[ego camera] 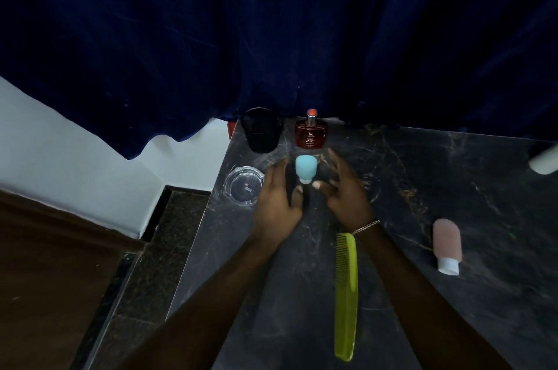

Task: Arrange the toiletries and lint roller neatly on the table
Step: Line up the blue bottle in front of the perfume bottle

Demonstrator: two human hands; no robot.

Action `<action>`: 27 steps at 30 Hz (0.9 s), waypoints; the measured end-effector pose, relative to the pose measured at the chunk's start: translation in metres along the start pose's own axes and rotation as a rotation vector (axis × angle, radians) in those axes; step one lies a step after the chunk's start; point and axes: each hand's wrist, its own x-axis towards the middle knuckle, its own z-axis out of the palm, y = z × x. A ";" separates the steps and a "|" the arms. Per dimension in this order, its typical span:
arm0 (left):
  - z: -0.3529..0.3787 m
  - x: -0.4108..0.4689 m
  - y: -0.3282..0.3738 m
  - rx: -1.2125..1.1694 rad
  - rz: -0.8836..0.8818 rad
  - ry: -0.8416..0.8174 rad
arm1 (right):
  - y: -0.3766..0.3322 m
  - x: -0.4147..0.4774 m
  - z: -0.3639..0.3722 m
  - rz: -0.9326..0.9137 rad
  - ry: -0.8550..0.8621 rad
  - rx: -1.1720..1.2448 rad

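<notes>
Table [422,176], dark marbled top, contents listed from its left edge to its right edge.

- Glass ashtray [243,185] — sitting at the left edge, just beside the left hand.
- Black cup [262,129] — standing upright in the far left corner, against the blue curtain [271,22].
- Left hand [276,197] — fingers spread fairly wide, thumb pressing toward the cap of the blue bottle; whether it is truly gripping cannot be told through the blur.
- Blue squeeze bottle [305,169] — being set between both hands, cap toward the person, just in front of the perfume.
- Red perfume bottle [311,134] — standing upright at the far edge, beside the cup; appears placed.
- Right hand [338,185] — fingers loosely open and curved round the blue bottle's right side.
- Green comb [346,294] — lying lengthwise toward the near edge, apparently not yet sorted.
- Pink squeeze bottle [447,244] — lying on its side, well apart from the group.
- White object [545,161] — at the right edge, cut off; possibly the lint roller, cannot tell.

Judgement: a far-left cluster is forming — roughly half is still waiting.
</notes>
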 end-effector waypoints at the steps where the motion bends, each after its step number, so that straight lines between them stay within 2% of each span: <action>1: -0.002 -0.008 0.003 0.050 0.061 0.018 | -0.003 -0.006 -0.006 -0.016 0.006 -0.010; 5: -0.003 -0.033 0.018 0.283 0.321 -0.014 | -0.010 -0.036 -0.037 -0.102 0.023 -0.171; 13: 0.046 -0.060 0.058 0.397 0.502 -0.125 | 0.016 -0.093 -0.110 -0.235 0.059 -0.438; 16: 0.073 -0.070 0.079 0.360 0.499 -0.144 | 0.035 -0.107 -0.138 -0.198 0.120 -0.510; 20: 0.105 -0.079 0.115 0.344 0.450 -0.213 | 0.049 -0.121 -0.175 -0.127 0.200 -0.483; 23: 0.126 -0.081 0.138 0.299 0.337 -0.290 | 0.058 -0.126 -0.201 0.052 0.241 -0.453; 27: 0.155 -0.080 0.158 0.178 0.117 -0.355 | 0.074 -0.127 -0.221 0.278 0.182 -0.334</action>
